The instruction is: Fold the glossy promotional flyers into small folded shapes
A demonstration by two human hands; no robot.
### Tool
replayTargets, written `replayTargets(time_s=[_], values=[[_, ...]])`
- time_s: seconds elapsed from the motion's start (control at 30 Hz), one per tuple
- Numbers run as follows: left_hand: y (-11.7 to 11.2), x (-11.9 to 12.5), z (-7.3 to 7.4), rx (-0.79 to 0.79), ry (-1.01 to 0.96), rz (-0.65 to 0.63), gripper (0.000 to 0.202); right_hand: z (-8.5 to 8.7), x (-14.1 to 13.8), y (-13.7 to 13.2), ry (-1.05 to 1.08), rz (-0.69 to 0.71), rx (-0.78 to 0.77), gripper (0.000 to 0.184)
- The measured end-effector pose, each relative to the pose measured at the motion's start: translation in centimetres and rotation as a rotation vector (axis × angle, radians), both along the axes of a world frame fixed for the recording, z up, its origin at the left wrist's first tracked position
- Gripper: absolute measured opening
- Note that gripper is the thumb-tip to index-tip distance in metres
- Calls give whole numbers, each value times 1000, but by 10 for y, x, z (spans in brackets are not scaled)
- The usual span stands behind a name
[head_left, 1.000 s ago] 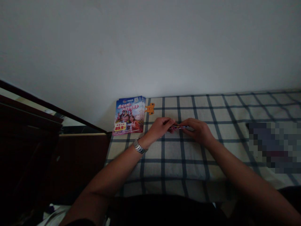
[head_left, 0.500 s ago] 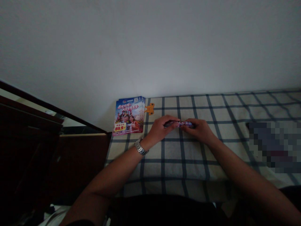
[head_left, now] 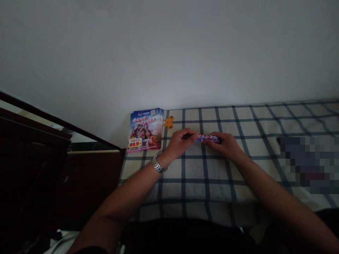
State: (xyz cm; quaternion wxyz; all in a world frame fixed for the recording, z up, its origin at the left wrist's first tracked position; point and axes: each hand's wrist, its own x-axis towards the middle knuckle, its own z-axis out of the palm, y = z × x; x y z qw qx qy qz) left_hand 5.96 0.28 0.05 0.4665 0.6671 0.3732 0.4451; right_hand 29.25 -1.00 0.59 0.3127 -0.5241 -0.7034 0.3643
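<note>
Both of my hands meet over a checked bed sheet [head_left: 212, 176]. My left hand [head_left: 179, 141], with a metal watch on its wrist, and my right hand [head_left: 224, 144] each pinch one end of a narrow folded strip of printed paper [head_left: 207, 138], purple and pink, held just above the sheet. The fingers of both hands are closed on it. A stack of colourful flyers [head_left: 145, 129] lies to the left of my left hand, near the wall.
A small orange cut-out [head_left: 168, 122] lies beside the flyers. A white wall [head_left: 169, 53] rises right behind the bed. Dark wooden furniture [head_left: 53, 169] stands at the left. A blurred dark patch [head_left: 308, 162] lies on the sheet at the right.
The strip between my hands has turned so more of its printed face shows, and it looks wider. Both hands have shifted slightly up and toward the wall.
</note>
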Motion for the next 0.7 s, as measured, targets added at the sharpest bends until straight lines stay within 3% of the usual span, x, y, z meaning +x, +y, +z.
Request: replayTargets(time_s=[0.5, 0.7], values=[[0, 2, -4, -80, -43, -4, 39, -3, 1, 1, 10, 22, -16, 34], [1, 1, -4, -20, 1, -19, 33, -2, -1, 0, 15, 25, -21, 34]])
